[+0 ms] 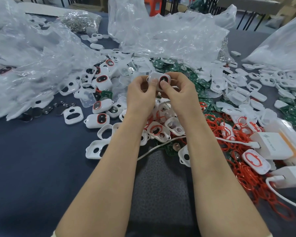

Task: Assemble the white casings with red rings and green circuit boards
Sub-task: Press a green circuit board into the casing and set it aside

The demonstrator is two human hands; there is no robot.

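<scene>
A dark table [32, 159] lies littered with parts. Left hand [140, 94] and right hand [179, 93] both pinch one casing [156, 75] above it, thumbs on its face. Uneven pressing could pop its ring [168, 80] askew; spare rings [246, 177] lie right of the casing, boards [169, 65] just beyond.

I see one white casing [158, 79] held up between the left hand [140, 94] and the right hand [179, 93]. Both thumbs press on its face, and a red ring runs around its oval opening, though I cannot quite make out what sits inside. More ringed casings [99, 118] lie at the left among empty white shells [73, 115], loose red rings [256, 190] sprawl in a tangle at the right, and green circuit boards [201, 82] are heaped just beyond the hands.
</scene>
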